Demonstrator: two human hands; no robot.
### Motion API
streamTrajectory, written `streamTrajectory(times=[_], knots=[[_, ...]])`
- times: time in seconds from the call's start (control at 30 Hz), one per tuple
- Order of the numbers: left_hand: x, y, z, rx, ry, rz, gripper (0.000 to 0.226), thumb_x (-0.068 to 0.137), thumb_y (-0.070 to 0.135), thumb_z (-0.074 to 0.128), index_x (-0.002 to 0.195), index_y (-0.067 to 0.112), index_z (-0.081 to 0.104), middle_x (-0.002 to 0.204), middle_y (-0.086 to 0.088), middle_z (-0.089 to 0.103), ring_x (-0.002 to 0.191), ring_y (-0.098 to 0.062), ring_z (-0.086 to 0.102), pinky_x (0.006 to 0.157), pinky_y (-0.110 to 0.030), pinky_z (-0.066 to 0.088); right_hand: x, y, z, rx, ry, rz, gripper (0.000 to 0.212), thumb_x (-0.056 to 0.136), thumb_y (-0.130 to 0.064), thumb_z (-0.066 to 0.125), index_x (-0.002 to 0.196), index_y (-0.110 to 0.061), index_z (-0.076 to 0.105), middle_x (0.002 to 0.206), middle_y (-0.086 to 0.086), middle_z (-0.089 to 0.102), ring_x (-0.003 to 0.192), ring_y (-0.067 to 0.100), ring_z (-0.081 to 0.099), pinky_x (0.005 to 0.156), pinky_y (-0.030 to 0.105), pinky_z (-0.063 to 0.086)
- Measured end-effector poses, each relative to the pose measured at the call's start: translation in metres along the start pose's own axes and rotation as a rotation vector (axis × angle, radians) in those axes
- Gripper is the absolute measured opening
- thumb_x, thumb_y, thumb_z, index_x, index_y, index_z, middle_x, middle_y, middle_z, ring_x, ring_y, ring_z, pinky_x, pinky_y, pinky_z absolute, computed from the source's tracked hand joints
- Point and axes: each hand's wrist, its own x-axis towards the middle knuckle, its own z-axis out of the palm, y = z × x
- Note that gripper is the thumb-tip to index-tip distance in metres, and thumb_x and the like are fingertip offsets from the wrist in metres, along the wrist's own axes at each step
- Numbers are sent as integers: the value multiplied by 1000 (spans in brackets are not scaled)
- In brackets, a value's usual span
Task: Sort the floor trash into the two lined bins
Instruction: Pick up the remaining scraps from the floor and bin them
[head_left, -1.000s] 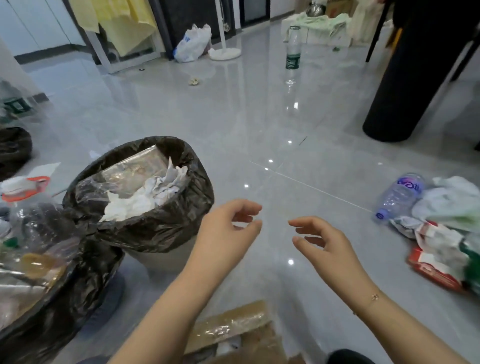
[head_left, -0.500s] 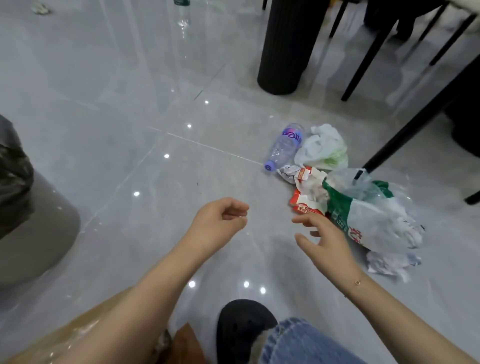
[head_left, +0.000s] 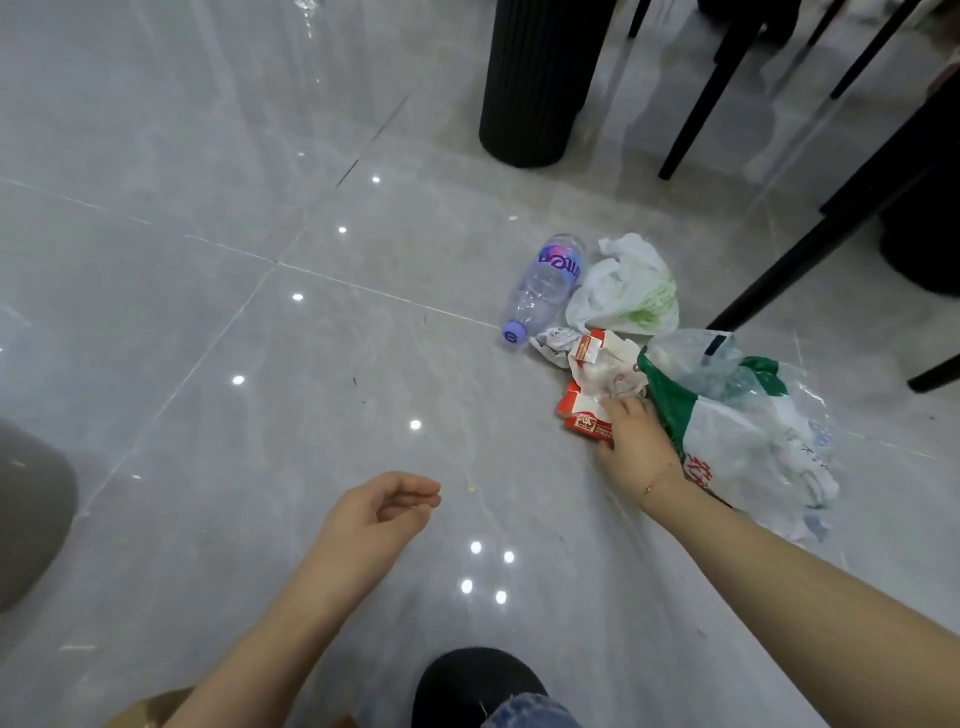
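— Curled over the red-and-white carton (head_left: 584, 415), right hand (head_left: 636, 441); fingertips on the crumpled top, but truly pinching or only touching, cannot tell. Left hand (head_left: 379, 512) idle above the floor, loosely curled, holding nothing.

— Rest of the pile?

— Just beyond: plastic bottle (head_left: 545, 283) on its side, white bag (head_left: 623, 291) beside it, crumpled paper (head_left: 553, 345) touching the carton, green-and-white bag (head_left: 748, 441) against the wrist.

— Risks?

— Likely dragging the paper or the bag's edge up with the carton, then dropping both into one bin unsorted. Possibly a slip from a shallow hold on torn card. Only a grey bin wall (head_left: 31, 514) at far left in view, so a long carry.
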Motion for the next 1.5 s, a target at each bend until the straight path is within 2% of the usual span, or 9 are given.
streamTrajectory(times=[0.17, 0.37, 0.53, 0.7, 0.9, 1.07, 1.3, 1.4, 1.5], knots=[[3, 5, -1, -56, 22, 34, 23, 89, 3, 61, 94, 23, 71, 95, 9, 74, 89, -2, 66, 76, -11, 45, -10, -10, 4, -56, 31, -167, 56, 89, -35, 60, 140, -17, 43, 139, 4, 44, 130, 22, 33, 107, 35, 32], [-1, 10, 4, -104, 56, -21, 22, 92, 20, 61, 112, 30, 62, 114, 14, 63, 103, -1, 59, 89, -22, 46, -72, -35, 14, 87, 139, -524, 47, 81, -29, 69, 125, -16, 58, 117, 1, 57, 109, 21, 50, 94, 33, 46], [2, 18, 2, -350, 19, -167, 39, 90, 38, 63, 125, 25, 52, 117, 2, 63, 102, -10, 64, 90, -31, 52, -112, -60, 16, 97, 99, -717, 41, 87, -33, 61, 126, -22, 54, 125, -5, 55, 119, 14, 49, 100, 28, 43], [-2, 19, 0, -565, -134, -189, 26, 94, 26, 58, 118, 16, 62, 105, -3, 74, 94, -20, 72, 81, -36, 57, -122, -79, 10, 92, 157, -824, 40, 86, -17, 68, 124, -18, 58, 125, -3, 56, 121, 14, 46, 101, 22, 40], [0, 12, -3, -560, -59, -138, 21, 91, 17, 63, 112, 16, 67, 100, -3, 76, 90, -20, 73, 79, -36, 57, -120, -90, 0, 96, 156, -852, 53, 84, -11, 68, 133, -20, 50, 136, -3, 49, 130, 14, 40, 102, 25, 44], [11, 3, -13, -591, 130, -141, 12, 89, 17, 66, 101, 21, 69, 87, 3, 76, 82, -18, 74, 74, -35, 57, -92, -80, -17, 140, 54, -738, 88, 77, -1, 61, 149, -30, 21, 154, -7, 24, 141, 8, 22, 112, 17, 20], [17, 0, -12, -643, 135, -147, 13, 89, 20, 68, 100, 24, 68, 92, 2, 76, 88, -22, 72, 84, -42, 57, 31, -74, -22, -3, 24, -386, 67, 84, -8, 57, 145, -21, 33, 154, 4, 22, 135, 27, 30, 103, 42, 41], [15, 2, -10, -665, 110, -138, 26, 89, 18, 67, 114, 18, 68, 101, -4, 75, 93, -25, 72, 91, -47, 54, 66, -80, -13, -155, -27, -328, 62, 87, -17, 57, 144, -21, 34, 149, 5, 31, 129, 27, 36, 99, 43, 43], [18, 0, -8, -661, 117, -146, 21, 90, 21, 67, 111, 22, 68, 101, -1, 75, 94, -24, 72, 92, -49, 54, 75, -76, -2, -198, -38, -277, 49, 89, -19, 53, 137, -22, 43, 136, 5, 44, 121, 26, 43, 91, 38, 44]])
